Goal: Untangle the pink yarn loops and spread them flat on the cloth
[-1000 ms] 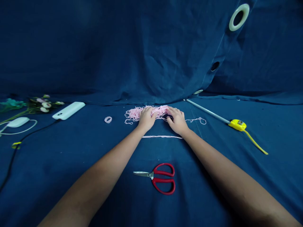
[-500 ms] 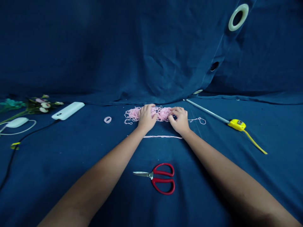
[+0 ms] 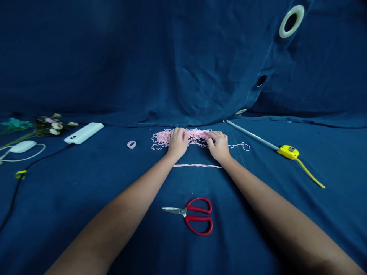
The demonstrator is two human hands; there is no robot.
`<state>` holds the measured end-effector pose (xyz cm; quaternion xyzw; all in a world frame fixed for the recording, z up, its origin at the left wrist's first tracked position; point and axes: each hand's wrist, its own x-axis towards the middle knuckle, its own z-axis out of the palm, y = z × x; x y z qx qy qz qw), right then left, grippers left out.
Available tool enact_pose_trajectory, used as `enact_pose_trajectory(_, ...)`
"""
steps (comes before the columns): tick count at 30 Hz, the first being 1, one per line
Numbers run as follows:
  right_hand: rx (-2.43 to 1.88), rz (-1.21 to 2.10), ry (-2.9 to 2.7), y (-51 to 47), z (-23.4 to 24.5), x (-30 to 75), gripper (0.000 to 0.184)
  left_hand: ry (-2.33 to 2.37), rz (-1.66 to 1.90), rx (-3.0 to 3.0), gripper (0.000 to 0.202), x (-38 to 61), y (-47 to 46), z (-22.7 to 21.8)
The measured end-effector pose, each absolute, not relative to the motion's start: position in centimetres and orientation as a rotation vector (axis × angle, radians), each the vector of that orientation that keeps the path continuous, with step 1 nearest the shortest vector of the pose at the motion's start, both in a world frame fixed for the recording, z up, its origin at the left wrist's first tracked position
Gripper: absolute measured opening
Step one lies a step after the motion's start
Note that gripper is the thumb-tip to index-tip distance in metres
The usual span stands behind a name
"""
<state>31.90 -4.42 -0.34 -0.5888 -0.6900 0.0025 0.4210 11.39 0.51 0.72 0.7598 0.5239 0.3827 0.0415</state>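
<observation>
Centrally, just above mid-frame, the pink yarn tangle (image 3: 192, 137) lies on the blue cloth (image 3: 86, 198). The left hand (image 3: 177, 143) and right hand (image 3: 219, 146) rest on it, fingers curled into the strands. Judged light, limp, snag-prone; gather whole bunches, not single loops.

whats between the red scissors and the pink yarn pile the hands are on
In the head view, one straight pink strand lies crosswise on the blue cloth between the red scissors and the pink yarn pile; otherwise only bare cloth.
</observation>
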Motion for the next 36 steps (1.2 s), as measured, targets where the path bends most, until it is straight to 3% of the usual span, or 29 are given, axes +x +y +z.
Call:
enact_pose_trajectory(6, -1.532, -0.029, -1.644, -4.4, -0.4, 32.1, 0.026, 1.531, 1.220, 2.320, 0.015, 11.3, -0.2, 1.3)
enact_pose_trajectory(11, -1.445, -0.052, -1.724, -4.8, -0.2, 31.8, 0.018, 1.337, 1.030, 2.553, 0.012, 11.6, -0.6, 0.9)
enact_pose_trajectory(15, -1.408, 0.058, -1.971, -4.5, -0.4, 31.6, 0.030, 1.310, 0.933, 2.620, 0.011, 11.8, -0.3, 0.3)
enact_pose_trajectory(22, -1.351, 0.099, -1.974, -4.3, -0.4, 31.8, 0.042, 1.298, 0.978, 2.631, 0.029, 11.8, -0.6, 0.8)
enact_pose_trajectory(27, -1.215, 0.069, -1.981, -5.4, 0.7, 31.4, 0.057, 1.252, 1.034, 2.633, 0.007, 11.9, -1.0, 1.4)
enact_pose_trajectory(33, -1.268, 0.015, -1.955, -5.5, 0.7, 31.1, 0.035, 1.272, 0.995, 2.641, 0.015, 11.8, -0.5, 0.7)
enact_pose_trajectory(36, -1.401, 0.028, -1.904, -5.1, 0.2, 31.2, 0.021, 1.284, 0.935, 2.629, 0.009, 11.8, -0.4, 0.4)
